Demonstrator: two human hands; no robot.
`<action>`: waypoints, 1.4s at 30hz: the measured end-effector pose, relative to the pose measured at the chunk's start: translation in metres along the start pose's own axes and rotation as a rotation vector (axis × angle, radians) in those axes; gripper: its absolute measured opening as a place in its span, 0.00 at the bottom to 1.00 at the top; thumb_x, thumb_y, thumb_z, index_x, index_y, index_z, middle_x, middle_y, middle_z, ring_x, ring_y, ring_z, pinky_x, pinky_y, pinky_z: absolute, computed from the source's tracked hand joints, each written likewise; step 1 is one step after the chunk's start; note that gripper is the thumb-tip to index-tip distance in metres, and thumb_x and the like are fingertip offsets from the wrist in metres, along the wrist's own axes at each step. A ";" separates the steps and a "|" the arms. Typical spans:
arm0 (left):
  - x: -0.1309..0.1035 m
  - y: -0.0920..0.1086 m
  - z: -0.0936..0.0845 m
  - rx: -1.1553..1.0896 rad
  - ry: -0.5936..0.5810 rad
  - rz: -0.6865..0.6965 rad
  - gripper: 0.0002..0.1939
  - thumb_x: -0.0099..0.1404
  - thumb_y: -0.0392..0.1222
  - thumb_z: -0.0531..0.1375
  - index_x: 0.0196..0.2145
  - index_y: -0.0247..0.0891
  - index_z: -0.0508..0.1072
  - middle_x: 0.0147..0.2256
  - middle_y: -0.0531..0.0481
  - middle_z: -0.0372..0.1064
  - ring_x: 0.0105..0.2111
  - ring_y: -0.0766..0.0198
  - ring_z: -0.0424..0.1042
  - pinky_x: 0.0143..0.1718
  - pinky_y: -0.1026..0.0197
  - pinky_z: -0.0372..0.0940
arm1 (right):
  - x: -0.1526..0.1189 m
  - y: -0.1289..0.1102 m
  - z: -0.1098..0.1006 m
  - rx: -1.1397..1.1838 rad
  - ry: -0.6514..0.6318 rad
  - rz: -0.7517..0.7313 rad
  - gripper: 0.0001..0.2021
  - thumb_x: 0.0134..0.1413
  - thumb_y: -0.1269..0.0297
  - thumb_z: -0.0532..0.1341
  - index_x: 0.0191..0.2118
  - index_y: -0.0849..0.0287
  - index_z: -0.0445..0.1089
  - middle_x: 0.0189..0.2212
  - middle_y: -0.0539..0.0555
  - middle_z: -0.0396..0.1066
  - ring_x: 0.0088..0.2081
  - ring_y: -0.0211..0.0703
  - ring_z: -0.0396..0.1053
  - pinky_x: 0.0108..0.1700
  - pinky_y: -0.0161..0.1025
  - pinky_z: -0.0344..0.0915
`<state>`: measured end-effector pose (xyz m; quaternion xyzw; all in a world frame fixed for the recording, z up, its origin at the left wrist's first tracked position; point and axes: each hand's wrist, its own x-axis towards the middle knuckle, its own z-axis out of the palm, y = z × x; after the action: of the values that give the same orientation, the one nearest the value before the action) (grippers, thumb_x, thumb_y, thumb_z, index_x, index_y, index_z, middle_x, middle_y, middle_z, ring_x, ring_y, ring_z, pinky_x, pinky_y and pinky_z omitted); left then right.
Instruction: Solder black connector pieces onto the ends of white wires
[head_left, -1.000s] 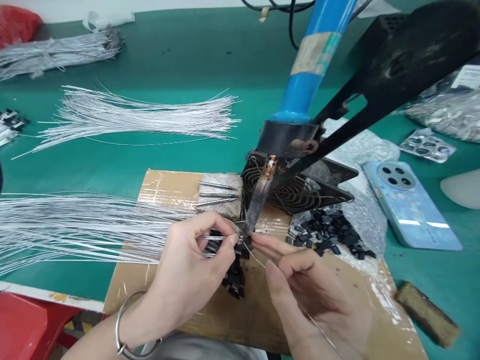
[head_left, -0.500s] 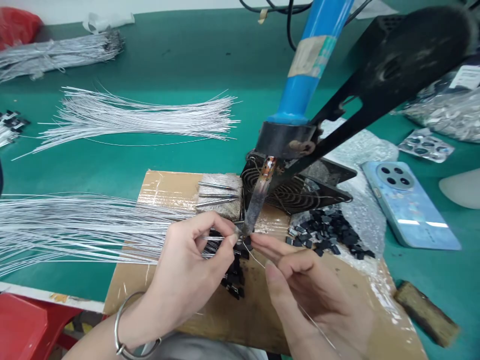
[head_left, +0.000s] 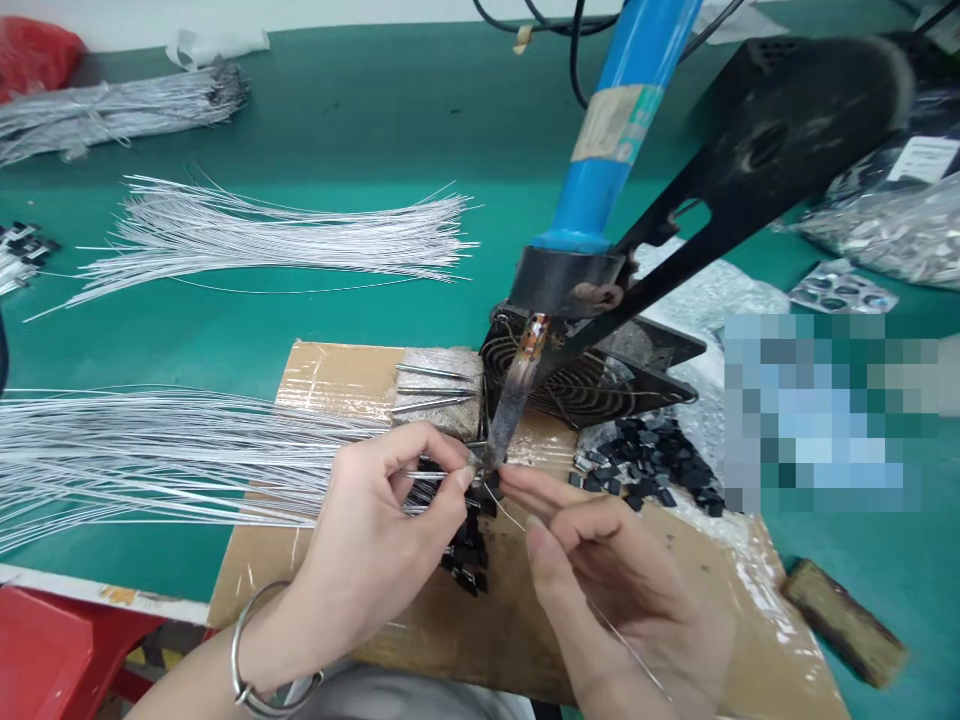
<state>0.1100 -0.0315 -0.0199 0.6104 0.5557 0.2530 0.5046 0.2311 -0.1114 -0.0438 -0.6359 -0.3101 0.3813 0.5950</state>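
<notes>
- Left hand (head_left: 390, 520): thumb and index finger brought together in a narrow pinch, apparently on a pale wire (head_left: 424, 476); its very end is hidden by the fingertips.
- Right hand (head_left: 622, 580): thumb and bent finger closed lightly on a thin metallic strand (head_left: 507, 511), whose rear length runs across the palm.
- Location: wire end and strand end lie near each other, at the lower end of the metal tip (head_left: 508, 412) of a blue-handled iron (head_left: 589, 195), above the cardboard (head_left: 345, 365). Contact with the tip: cannot tell.
- Pale wire, judged: very light, springy, probably smooth; best pinched close to its end, since a grip farther back would let it sway.
- Thin strand, judged: light, soft, easily kinked; best held back from its free end, fingers clear of the probably hot tip.
- Loose wires (head_left: 187, 440) left of the left hand: likely to snag on one another; single ends the better hold.
- Black pieces (head_left: 466, 560) below the left fingertips: small, probably stiff; edge grip suits.
</notes>
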 end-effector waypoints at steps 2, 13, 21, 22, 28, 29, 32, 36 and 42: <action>0.000 0.000 0.000 0.004 -0.001 0.000 0.06 0.61 0.37 0.58 0.28 0.37 0.75 0.34 0.46 0.79 0.36 0.58 0.76 0.35 0.60 0.67 | 0.000 0.000 0.000 -0.001 0.003 -0.004 0.12 0.61 0.64 0.65 0.27 0.54 0.66 0.45 0.47 0.81 0.47 0.33 0.79 0.50 0.23 0.70; 0.000 0.000 0.000 -0.008 0.004 0.000 0.05 0.60 0.36 0.59 0.28 0.37 0.74 0.32 0.47 0.78 0.37 0.57 0.77 0.37 0.59 0.68 | 0.001 -0.001 0.001 0.025 -0.008 0.008 0.11 0.62 0.64 0.65 0.28 0.53 0.67 0.45 0.47 0.81 0.46 0.36 0.79 0.50 0.25 0.71; 0.000 0.001 0.001 0.001 0.003 -0.007 0.06 0.60 0.36 0.58 0.27 0.37 0.74 0.34 0.47 0.79 0.37 0.57 0.76 0.35 0.60 0.67 | 0.000 0.000 0.001 0.021 0.023 0.020 0.11 0.60 0.65 0.66 0.27 0.53 0.67 0.45 0.47 0.81 0.46 0.34 0.79 0.50 0.24 0.71; 0.000 0.001 0.001 0.002 0.001 -0.006 0.05 0.60 0.36 0.58 0.28 0.37 0.74 0.34 0.46 0.79 0.37 0.57 0.76 0.36 0.60 0.67 | 0.000 -0.001 0.001 0.022 0.024 0.022 0.11 0.60 0.64 0.66 0.27 0.53 0.67 0.45 0.46 0.81 0.46 0.34 0.79 0.50 0.23 0.70; -0.002 0.002 0.000 0.033 0.003 0.004 0.06 0.61 0.37 0.58 0.28 0.37 0.74 0.33 0.46 0.79 0.34 0.59 0.74 0.31 0.62 0.64 | -0.001 -0.002 0.002 0.027 0.032 0.035 0.11 0.60 0.64 0.67 0.27 0.53 0.67 0.45 0.49 0.81 0.46 0.37 0.79 0.48 0.25 0.72; -0.002 0.002 0.000 0.033 0.005 0.009 0.06 0.61 0.37 0.58 0.28 0.37 0.74 0.33 0.46 0.79 0.34 0.59 0.74 0.31 0.62 0.64 | -0.001 -0.002 0.002 0.029 0.031 0.034 0.11 0.59 0.64 0.67 0.27 0.53 0.67 0.45 0.49 0.81 0.46 0.37 0.79 0.49 0.26 0.72; -0.002 0.001 0.000 0.031 0.013 0.014 0.06 0.61 0.36 0.58 0.28 0.37 0.74 0.34 0.45 0.79 0.35 0.58 0.75 0.33 0.61 0.65 | -0.001 -0.001 0.002 0.032 0.025 0.023 0.11 0.60 0.64 0.66 0.27 0.53 0.67 0.44 0.47 0.81 0.46 0.35 0.79 0.50 0.25 0.71; -0.003 0.000 0.000 0.045 0.012 0.010 0.07 0.61 0.37 0.58 0.28 0.37 0.74 0.33 0.45 0.79 0.34 0.58 0.75 0.32 0.61 0.65 | -0.001 -0.001 0.003 0.017 0.028 0.020 0.11 0.60 0.63 0.66 0.27 0.52 0.67 0.44 0.44 0.81 0.45 0.33 0.79 0.50 0.23 0.70; -0.002 0.000 0.001 0.033 0.017 0.019 0.06 0.61 0.36 0.58 0.28 0.37 0.74 0.34 0.45 0.79 0.37 0.56 0.77 0.33 0.61 0.66 | -0.002 0.002 0.000 -0.058 0.031 -0.012 0.11 0.60 0.62 0.67 0.27 0.53 0.68 0.45 0.49 0.81 0.46 0.38 0.79 0.51 0.28 0.71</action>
<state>0.1101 -0.0342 -0.0197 0.6215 0.5584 0.2537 0.4873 0.2305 -0.1134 -0.0458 -0.6570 -0.3156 0.3587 0.5831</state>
